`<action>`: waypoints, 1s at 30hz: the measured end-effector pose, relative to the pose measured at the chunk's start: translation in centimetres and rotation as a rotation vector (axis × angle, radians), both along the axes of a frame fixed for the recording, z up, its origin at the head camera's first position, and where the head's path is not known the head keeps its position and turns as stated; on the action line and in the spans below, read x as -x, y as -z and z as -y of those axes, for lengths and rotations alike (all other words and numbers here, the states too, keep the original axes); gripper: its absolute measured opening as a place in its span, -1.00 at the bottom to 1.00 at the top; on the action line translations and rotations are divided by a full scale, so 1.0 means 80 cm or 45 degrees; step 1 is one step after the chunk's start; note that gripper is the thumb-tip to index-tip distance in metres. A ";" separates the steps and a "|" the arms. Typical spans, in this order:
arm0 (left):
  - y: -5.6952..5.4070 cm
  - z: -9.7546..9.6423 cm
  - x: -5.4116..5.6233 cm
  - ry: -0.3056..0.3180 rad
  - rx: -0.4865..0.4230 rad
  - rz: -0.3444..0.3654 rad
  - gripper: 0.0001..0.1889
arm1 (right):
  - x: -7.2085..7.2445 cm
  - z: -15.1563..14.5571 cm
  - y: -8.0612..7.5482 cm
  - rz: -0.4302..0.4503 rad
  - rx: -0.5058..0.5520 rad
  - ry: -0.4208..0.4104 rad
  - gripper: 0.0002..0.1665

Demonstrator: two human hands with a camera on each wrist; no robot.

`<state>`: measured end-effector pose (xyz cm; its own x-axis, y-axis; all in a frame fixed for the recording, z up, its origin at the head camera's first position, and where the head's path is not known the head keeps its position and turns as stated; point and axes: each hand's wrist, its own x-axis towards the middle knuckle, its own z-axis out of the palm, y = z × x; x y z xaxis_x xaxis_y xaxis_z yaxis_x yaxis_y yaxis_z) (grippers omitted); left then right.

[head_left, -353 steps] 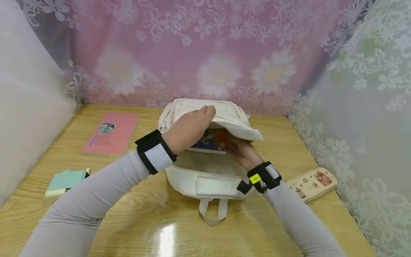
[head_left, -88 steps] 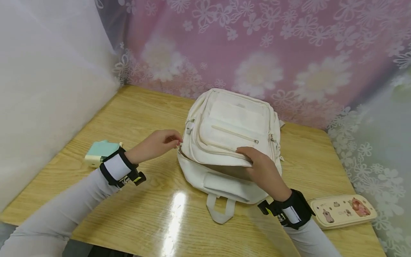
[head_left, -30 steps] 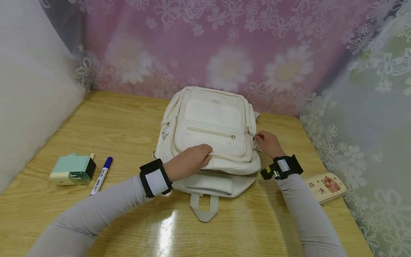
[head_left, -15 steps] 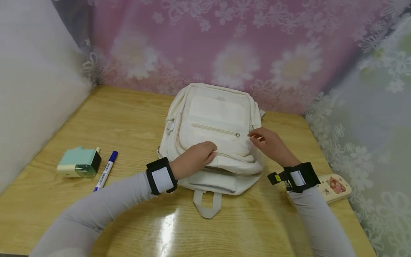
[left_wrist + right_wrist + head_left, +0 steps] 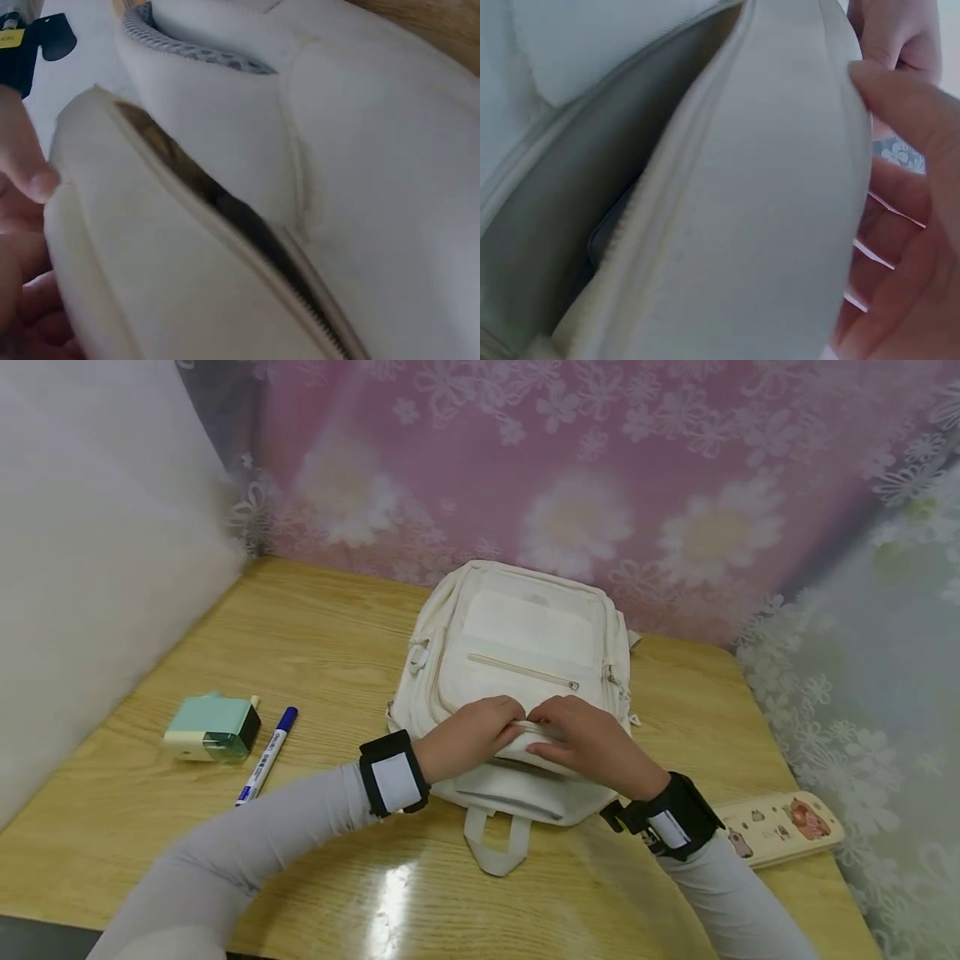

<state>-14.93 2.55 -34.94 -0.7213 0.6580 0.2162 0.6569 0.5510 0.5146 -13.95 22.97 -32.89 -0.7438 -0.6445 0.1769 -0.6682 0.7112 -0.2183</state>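
Observation:
A cream-white backpack (image 5: pixel 528 622) lies on the table with its top towards me. Its main zip is partly undone, and the dark gap of the opening (image 5: pixel 217 199) shows in the left wrist view. My left hand (image 5: pixel 471 739) holds the front panel's upper edge. Right beside it, my right hand (image 5: pixel 592 745) grips the same edge, thumb on the near side in the head view. In the right wrist view, the thumb (image 5: pixel 900 101) lies on the fabric and the other fingers curl at its far side. A dark-edged thing (image 5: pixel 604 232) shows inside the bag.
To the left stand a mint-and-cream pencil sharpener-like box (image 5: pixel 212 728) and a blue-capped marker (image 5: pixel 268 756). A cream pencil case (image 5: pixel 787 828) with cartoon pictures lies at the right, partly behind the right wrist. A floral curtain (image 5: pixel 525 468) hangs along the back.
Since the earliest frame, the pink notebook has left the table and the bag's front panel has come down. My right hand has moved from the bag's right side to the front edge.

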 end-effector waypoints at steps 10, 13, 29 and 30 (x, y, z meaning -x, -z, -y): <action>-0.009 0.095 0.031 -0.394 -0.173 -0.019 -0.75 | -0.001 -0.008 0.002 -0.305 -0.024 0.047 -0.76; -0.003 0.131 0.042 -0.490 -0.085 0.096 -0.71 | -0.001 -0.010 -0.002 -0.295 0.016 0.082 -0.76; 0.035 0.174 0.056 -0.360 0.106 0.521 -0.75 | 0.001 -0.001 -0.009 0.008 0.249 0.060 -0.79; 0.034 0.174 0.055 -0.377 0.119 0.524 -0.76 | 0.001 0.000 -0.009 0.009 0.251 0.057 -0.79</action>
<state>-19.37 -11.35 -37.68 -0.8926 0.4156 -0.1748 0.2193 0.7390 0.6370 -14.04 22.94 -32.18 -0.7726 -0.5642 0.2912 -0.6349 0.6832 -0.3607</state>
